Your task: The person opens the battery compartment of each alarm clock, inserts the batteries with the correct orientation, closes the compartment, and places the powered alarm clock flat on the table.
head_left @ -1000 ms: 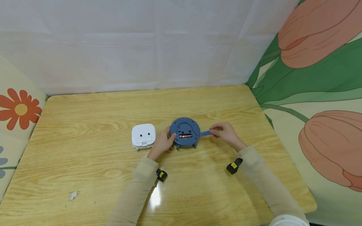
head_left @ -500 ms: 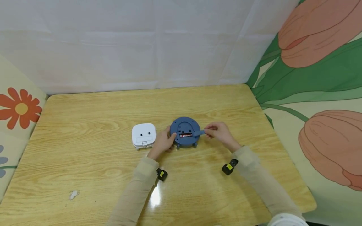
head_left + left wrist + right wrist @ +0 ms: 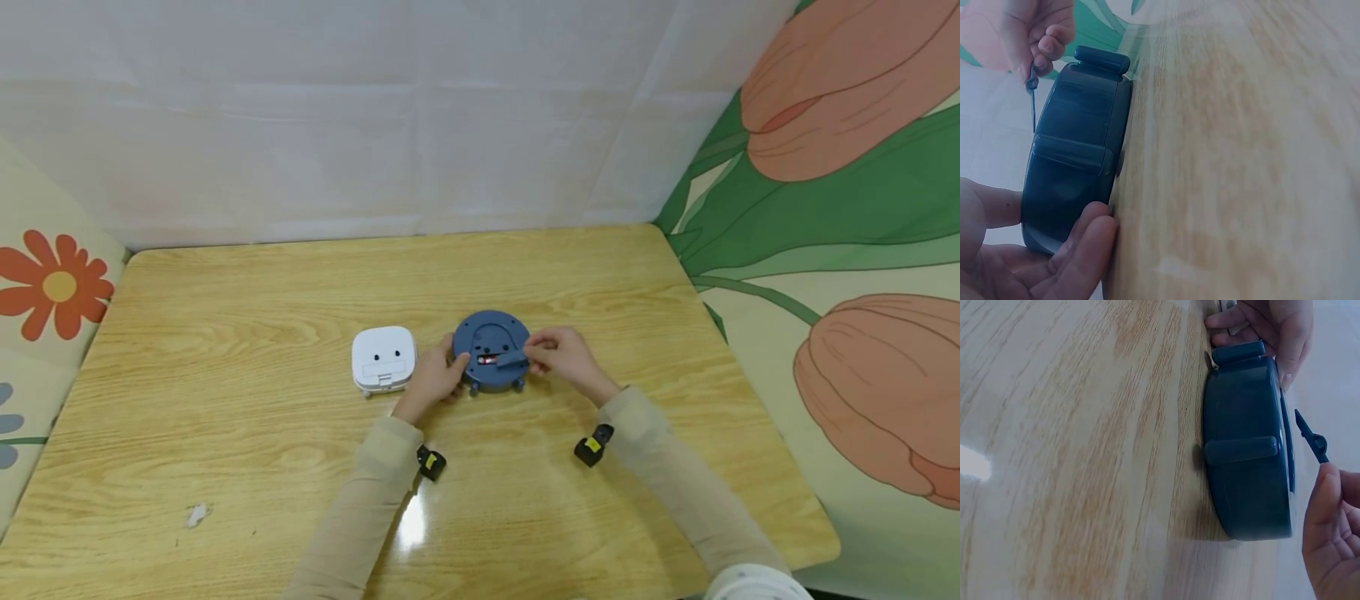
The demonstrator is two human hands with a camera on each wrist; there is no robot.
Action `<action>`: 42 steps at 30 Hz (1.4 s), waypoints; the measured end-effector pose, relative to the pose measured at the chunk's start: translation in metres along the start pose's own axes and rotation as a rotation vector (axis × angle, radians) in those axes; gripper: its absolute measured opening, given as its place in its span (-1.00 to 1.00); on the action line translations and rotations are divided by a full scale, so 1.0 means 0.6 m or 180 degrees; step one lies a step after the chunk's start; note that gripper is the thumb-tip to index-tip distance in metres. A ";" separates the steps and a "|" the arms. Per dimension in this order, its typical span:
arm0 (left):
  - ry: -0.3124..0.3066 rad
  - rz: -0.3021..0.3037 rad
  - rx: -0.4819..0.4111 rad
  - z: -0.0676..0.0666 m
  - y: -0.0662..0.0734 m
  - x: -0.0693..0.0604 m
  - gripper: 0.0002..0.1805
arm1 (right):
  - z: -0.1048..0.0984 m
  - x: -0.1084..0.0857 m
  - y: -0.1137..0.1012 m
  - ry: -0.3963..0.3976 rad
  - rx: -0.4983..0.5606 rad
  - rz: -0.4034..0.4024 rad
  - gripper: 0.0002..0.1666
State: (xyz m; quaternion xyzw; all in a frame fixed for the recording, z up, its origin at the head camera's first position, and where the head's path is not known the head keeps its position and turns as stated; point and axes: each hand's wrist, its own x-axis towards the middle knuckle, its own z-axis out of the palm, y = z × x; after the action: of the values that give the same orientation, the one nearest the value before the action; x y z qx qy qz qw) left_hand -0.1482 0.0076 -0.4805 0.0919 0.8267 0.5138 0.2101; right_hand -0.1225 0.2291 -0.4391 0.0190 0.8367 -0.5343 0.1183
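Observation:
A round blue alarm clock (image 3: 491, 327) lies back side up on the table, its two stubby feet toward the near edge. My left hand (image 3: 433, 377) grips its left side, thumb on the back and fingers around the rim. A red battery (image 3: 486, 360) shows in the open compartment, its right part hidden. Between thumb and fingertips my right hand (image 3: 567, 359) pinches the thin blue battery cover (image 3: 512, 359) above that compartment. In the right wrist view, the cover (image 3: 1313, 437) is tilted and apart from the clock's back (image 3: 1241, 412).
A white, rounded-square clock-like device (image 3: 383, 354) with two small dark knobs lies just left of my left hand. The wooden table (image 3: 262, 333) runs back to a white cloth (image 3: 300, 167). A whitish worn patch (image 3: 197, 515) marks its near left.
My right hand has moved left with the battery cover, from beside the clock to over its compartment, now covering part of the battery. The left hand stays on the clock.

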 end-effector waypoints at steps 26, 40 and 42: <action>-0.0030 -0.0076 0.0055 0.001 0.001 0.000 -0.36 | 0.040 0.019 -0.015 0.0121 -0.0409 0.0216 -0.84; -0.0043 -0.0027 0.0032 0.000 0.000 0.001 -0.39 | 0.045 0.020 -0.017 0.0096 -0.0686 0.0104 -0.89; -0.0041 -0.0018 0.0035 -0.001 0.000 0.001 -0.39 | 0.045 0.020 -0.017 0.0094 -0.0763 0.0047 -0.89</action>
State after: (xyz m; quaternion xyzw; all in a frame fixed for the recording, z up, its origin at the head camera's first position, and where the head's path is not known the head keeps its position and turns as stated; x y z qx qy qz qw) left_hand -0.1489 0.0074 -0.4807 0.0940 0.8284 0.5081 0.2163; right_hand -0.1308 0.1991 -0.4433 0.0187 0.8961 -0.4292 0.1114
